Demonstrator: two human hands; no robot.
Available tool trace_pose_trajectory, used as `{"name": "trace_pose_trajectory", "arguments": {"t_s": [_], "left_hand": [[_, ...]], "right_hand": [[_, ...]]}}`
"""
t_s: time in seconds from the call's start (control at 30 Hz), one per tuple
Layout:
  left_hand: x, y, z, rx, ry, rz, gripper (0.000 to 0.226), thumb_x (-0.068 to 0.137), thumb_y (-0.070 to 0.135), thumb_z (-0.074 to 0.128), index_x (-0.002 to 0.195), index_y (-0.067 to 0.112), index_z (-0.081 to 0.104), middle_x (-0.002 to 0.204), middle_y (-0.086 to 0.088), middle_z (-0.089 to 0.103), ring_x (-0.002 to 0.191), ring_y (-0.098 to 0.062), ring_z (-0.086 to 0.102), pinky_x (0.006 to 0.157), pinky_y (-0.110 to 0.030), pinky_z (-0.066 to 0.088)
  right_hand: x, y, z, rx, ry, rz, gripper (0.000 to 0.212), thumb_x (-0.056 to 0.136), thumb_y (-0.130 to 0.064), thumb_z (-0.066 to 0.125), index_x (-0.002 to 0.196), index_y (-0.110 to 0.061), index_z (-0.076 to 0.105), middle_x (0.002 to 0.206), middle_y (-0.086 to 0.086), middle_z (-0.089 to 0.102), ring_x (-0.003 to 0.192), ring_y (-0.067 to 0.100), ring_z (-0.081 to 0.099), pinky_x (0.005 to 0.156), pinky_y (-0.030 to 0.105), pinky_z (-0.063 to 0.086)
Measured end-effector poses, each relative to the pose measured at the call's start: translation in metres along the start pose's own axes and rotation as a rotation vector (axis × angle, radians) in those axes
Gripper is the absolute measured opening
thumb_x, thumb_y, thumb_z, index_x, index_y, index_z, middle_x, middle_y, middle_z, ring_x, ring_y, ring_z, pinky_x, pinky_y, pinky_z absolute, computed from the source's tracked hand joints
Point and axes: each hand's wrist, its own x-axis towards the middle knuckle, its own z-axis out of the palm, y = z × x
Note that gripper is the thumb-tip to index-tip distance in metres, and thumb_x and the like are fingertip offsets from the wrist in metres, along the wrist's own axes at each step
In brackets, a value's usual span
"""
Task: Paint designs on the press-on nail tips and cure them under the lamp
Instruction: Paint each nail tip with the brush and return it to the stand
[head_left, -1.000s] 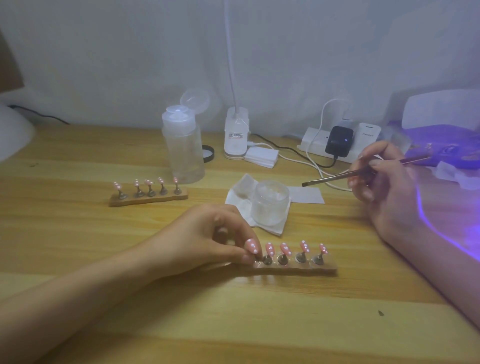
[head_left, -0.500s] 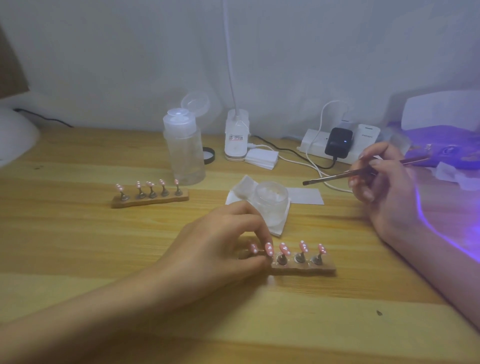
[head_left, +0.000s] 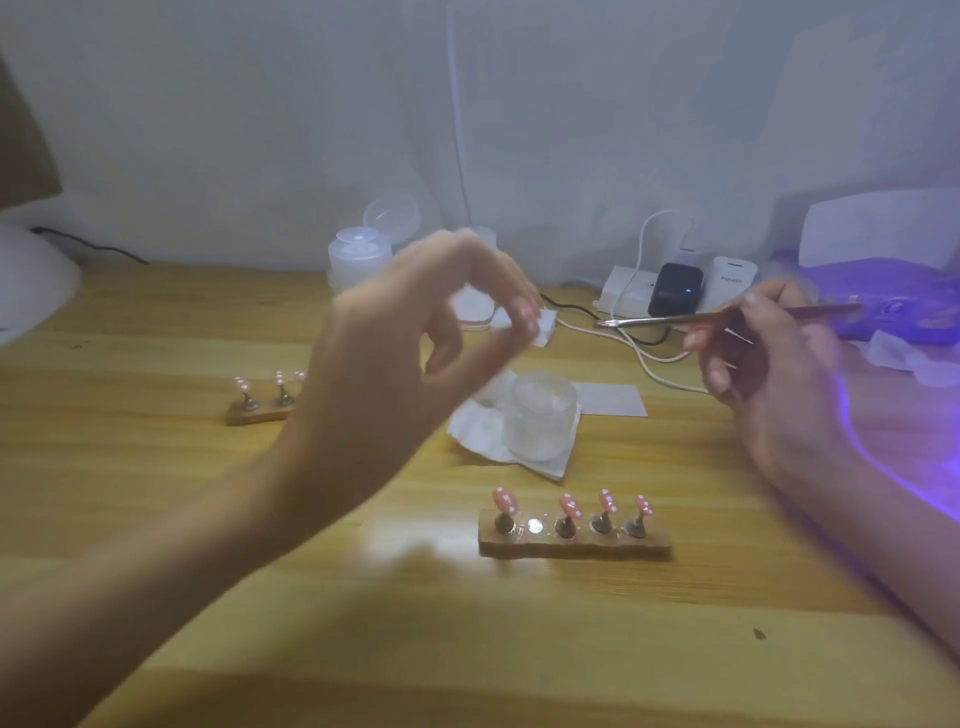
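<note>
1. The far holder (head_left: 260, 410) lies on the table (head_left: 156, 493) as before. The left arm now hides part of it.
2. The left hand (head_left: 405, 353) was down at the near holder a moment ago. Now it is raised above the table, in front of the bottle (head_left: 358, 254). Its thumb and forefinger meet in a narrow pinch. A small pink thing shows there, blurred by motion, and I judge it is one tip (head_left: 525, 314).
3. The jar (head_left: 543, 415) stands on its tissue (head_left: 483, 441) and has not moved.
4. The near holder (head_left: 571, 543) carried five tips before. Now four tips (head_left: 569, 504) stand on it, and the second place from the left is a bare metal disc (head_left: 535, 526). This agrees with the tip being in the left hand.
5. The right hand (head_left: 769, 364) holds the brush (head_left: 675, 319) between its fingers, in nearly the same pose as before. The brush head points left, toward the raised tip, but is well apart from it.
6. The lamp (head_left: 883, 291) glows purple at the far right.
7. In my judgement, the picking-up is done and painting this tip comes next. Curing is not yet begun for it.
</note>
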Motion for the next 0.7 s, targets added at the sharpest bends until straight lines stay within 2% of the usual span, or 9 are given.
{"name": "trace_pose_trajectory", "arguments": {"t_s": [0.07,0.13,0.23,0.3,0.37,0.47,0.6,0.7], "left_hand": [[0.007,-0.013,0.001,-0.117,0.023,-0.118,0.015,0.097,0.017,0.065,0.09,0.025,0.055,0.097,0.001,0.069,0.054,-0.004,0.052,0.051,-0.008,0.033],[0.003,-0.026,0.008,-0.191,0.007,-0.22,0.015,0.096,0.014,0.065,0.09,0.024,0.056,0.092,0.002,0.067,0.055,0.0,0.05,0.051,-0.009,0.033],[-0.01,-0.041,0.019,-0.253,-0.039,-0.341,0.005,0.092,0.023,0.068,0.089,0.025,0.064,0.09,0.005,0.068,0.056,-0.009,0.046,0.052,-0.013,0.033],[-0.018,-0.045,0.023,-0.32,-0.035,-0.399,0.003,0.087,0.028,0.07,0.086,0.03,0.068,0.089,0.007,0.07,0.055,-0.004,0.046,0.053,-0.011,0.034],[-0.025,-0.048,0.026,-0.371,-0.007,-0.449,0.007,0.085,0.028,0.071,0.081,0.033,0.069,0.088,0.009,0.072,0.056,0.004,0.051,0.053,-0.008,0.037],[-0.031,-0.053,0.028,-0.434,0.006,-0.5,0.016,0.085,0.024,0.072,0.075,0.036,0.069,0.086,0.011,0.074,0.055,0.006,0.056,0.051,-0.004,0.037],[-0.033,-0.057,0.029,-0.477,0.007,-0.52,0.008,0.082,0.03,0.071,0.08,0.037,0.072,0.084,0.011,0.072,0.06,0.005,0.059,0.053,-0.004,0.038],[-0.033,-0.058,0.03,-0.488,0.0,-0.518,0.012,0.084,0.024,0.072,0.081,0.036,0.074,0.085,0.007,0.073,0.059,0.004,0.059,0.052,-0.004,0.037]], "right_hand": [[-0.003,-0.005,0.007,-0.037,-0.076,0.002,0.024,0.098,-0.026,0.05,0.074,-0.027,0.047,0.063,0.003,0.066,0.042,0.013,0.046,0.04,0.016,0.028],[-0.006,-0.009,0.015,-0.154,-0.166,-0.029,0.024,0.097,-0.025,0.054,0.074,-0.025,0.047,0.059,0.003,0.062,0.042,0.015,0.048,0.039,0.017,0.035],[-0.009,-0.015,0.027,-0.318,-0.282,-0.106,0.022,0.098,-0.019,0.056,0.077,-0.017,0.048,0.057,0.008,0.059,0.042,0.019,0.049,0.04,0.021,0.038],[-0.01,-0.016,0.033,-0.356,-0.331,-0.113,0.022,0.098,-0.017,0.056,0.078,-0.015,0.047,0.057,0.009,0.06,0.042,0.017,0.049,0.041,0.022,0.039],[-0.011,-0.014,0.039,-0.401,-0.358,-0.095,0.022,0.098,-0.018,0.056,0.078,-0.013,0.047,0.058,0.009,0.06,0.043,0.014,0.049,0.042,0.022,0.04],[-0.011,-0.011,0.042,-0.448,-0.369,-0.062,0.023,0.1,-0.015,0.054,0.079,-0.01,0.047,0.059,0.008,0.061,0.044,0.012,0.049,0.043,0.023,0.04],[-0.011,-0.008,0.043,-0.466,-0.365,-0.04,0.024,0.102,-0.009,0.053,0.078,-0.01,0.047,0.058,0.007,0.061,0.044,0.011,0.048,0.044,0.024,0.04],[-0.014,-0.006,0.046,-0.47,-0.372,-0.025,0.023,0.099,-0.013,0.055,0.078,-0.009,0.047,0.059,0.008,0.062,0.044,0.01,0.048,0.044,0.023,0.04]]}}
